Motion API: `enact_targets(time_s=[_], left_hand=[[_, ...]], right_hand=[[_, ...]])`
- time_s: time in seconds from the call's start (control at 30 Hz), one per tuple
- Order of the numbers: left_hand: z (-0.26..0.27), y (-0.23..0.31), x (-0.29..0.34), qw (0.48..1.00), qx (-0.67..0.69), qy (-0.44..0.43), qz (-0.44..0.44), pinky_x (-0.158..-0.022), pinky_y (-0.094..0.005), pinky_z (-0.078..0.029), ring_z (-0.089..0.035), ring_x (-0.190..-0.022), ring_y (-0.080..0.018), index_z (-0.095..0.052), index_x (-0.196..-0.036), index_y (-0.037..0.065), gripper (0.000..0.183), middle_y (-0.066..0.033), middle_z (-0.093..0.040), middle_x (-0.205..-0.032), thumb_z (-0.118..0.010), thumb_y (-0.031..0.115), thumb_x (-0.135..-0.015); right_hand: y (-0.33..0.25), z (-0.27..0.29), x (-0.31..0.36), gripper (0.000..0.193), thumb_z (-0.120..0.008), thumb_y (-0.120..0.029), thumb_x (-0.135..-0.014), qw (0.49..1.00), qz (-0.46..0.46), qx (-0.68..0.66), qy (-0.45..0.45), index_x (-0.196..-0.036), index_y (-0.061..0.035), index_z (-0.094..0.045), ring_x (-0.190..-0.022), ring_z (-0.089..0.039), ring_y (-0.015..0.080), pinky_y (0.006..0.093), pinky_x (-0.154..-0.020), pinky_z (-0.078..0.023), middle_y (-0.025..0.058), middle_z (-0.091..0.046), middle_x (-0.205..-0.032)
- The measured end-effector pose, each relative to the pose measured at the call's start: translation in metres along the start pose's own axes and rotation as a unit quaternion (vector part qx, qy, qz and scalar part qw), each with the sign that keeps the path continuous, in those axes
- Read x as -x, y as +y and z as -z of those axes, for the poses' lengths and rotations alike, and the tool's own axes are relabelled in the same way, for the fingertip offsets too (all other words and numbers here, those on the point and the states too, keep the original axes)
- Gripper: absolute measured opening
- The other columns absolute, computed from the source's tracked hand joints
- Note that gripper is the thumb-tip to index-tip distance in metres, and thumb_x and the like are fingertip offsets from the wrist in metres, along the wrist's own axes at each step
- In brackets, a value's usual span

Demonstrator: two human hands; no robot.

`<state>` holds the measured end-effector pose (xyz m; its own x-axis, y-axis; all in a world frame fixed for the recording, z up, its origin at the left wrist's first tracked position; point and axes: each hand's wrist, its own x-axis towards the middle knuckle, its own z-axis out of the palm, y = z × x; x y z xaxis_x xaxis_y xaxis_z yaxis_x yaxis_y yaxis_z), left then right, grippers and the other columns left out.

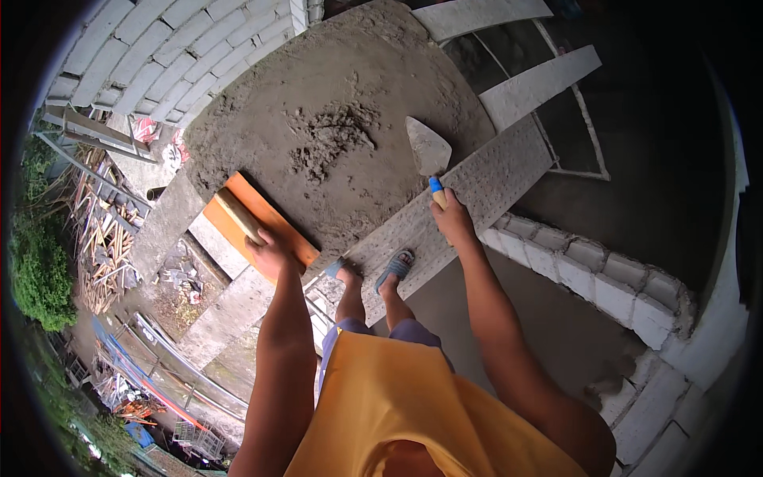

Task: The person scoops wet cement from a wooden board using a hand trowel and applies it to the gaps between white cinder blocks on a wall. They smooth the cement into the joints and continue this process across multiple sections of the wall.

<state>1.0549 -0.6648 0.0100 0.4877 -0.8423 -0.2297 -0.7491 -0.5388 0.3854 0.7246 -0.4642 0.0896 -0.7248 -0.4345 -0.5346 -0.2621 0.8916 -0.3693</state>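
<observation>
My left hand (270,253) is closed round the wooden grip of an orange plastering float (274,213), which lies at the left edge of a wide bed of wet grey mortar (262,119). In my right hand (454,219) is a pointing trowel (429,147) with a blue and pale handle. Its grey-smeared, pointed blade reaches over the right part of the mortar; whether it touches the surface I cannot tell. Between the two tools, a rough heap of mortar (334,135) stands up from the smoother bed.
My sandalled feet (395,266) stand on a speckled plank (493,171) along the mortar's near side. A white block wall (167,56) rises at far left; a low block wall (588,270) runs at right. Metal scaffold frames (592,131) and a drop lie beyond. Scrap wood (103,262) lies below left.
</observation>
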Motion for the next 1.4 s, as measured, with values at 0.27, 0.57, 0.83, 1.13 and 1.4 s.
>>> enact_targets(time_s=[0.27, 0.57, 0.83, 1.13, 1.4], left_hand=[[0.001, 0.001, -0.003, 1.000, 0.001, -0.018, -0.002, -0.081, -0.0522, -0.054, -0.068, -0.100, -0.0415, -0.053, -0.141, 0.011, 0.060, -0.0207, -0.071, -0.116, -0.051, 0.054, -0.099], [-0.007, 0.001, -0.001, 1.000, 0.010, -0.008, -0.022, -0.078, -0.0543, -0.053, -0.068, -0.095, -0.0456, -0.054, -0.140, 0.008, 0.059, -0.0255, -0.071, -0.110, -0.053, 0.051, -0.099], [-0.011, -0.005, -0.008, 1.000, -0.005, -0.006, 0.001, -0.083, -0.0533, -0.054, -0.068, -0.099, -0.0462, -0.054, -0.141, 0.009, 0.061, -0.0253, -0.071, -0.114, -0.053, 0.053, -0.098], [-0.013, -0.008, -0.008, 1.000, -0.004, 0.005, -0.005, -0.082, -0.0539, -0.053, -0.068, -0.098, -0.0462, -0.052, -0.142, 0.013, 0.063, -0.0247, -0.072, -0.109, -0.050, 0.057, -0.098], [-0.010, -0.005, -0.006, 1.000, -0.001, 0.003, 0.001, -0.083, -0.0534, -0.053, -0.068, -0.099, -0.0459, -0.052, -0.142, 0.011, 0.062, -0.0249, -0.071, -0.112, -0.052, 0.055, -0.098]], right_hand=[[-0.032, -0.043, 0.007, 0.040, -0.068, -0.037, -0.093, 0.979, 0.004, -0.196, -0.054, -0.114, -0.0046, -0.058, -0.098, -0.066, 0.0443, 0.0490, -0.081, -0.051, 0.0230, -0.069, -0.102], [-0.073, 0.030, -0.122, 0.058, -0.066, -0.031, -0.095, 0.991, 0.027, -0.103, -0.076, -0.145, -0.0078, -0.050, -0.052, -0.056, 0.0170, 0.0361, -0.053, -0.049, 0.0105, -0.062, -0.076], [-0.076, -0.040, -0.042, 0.062, -0.065, -0.039, -0.094, 0.973, 0.209, 0.089, -0.036, -0.149, -0.0154, -0.047, -0.091, -0.069, 0.0470, 0.0535, -0.078, -0.055, 0.0253, -0.070, -0.111], [-0.071, -0.025, 0.039, 0.060, -0.068, -0.031, -0.094, 0.953, 0.273, 0.124, 0.047, -0.149, -0.0207, -0.047, -0.089, -0.070, 0.0423, 0.0493, -0.076, -0.057, 0.0216, -0.072, -0.102], [-0.119, -0.024, 0.016, 0.056, -0.062, -0.038, -0.097, 0.985, 0.129, 0.068, -0.093, -0.145, -0.0132, -0.050, -0.105, -0.064, 0.0479, 0.0531, -0.086, -0.053, 0.0235, -0.068, -0.119]])
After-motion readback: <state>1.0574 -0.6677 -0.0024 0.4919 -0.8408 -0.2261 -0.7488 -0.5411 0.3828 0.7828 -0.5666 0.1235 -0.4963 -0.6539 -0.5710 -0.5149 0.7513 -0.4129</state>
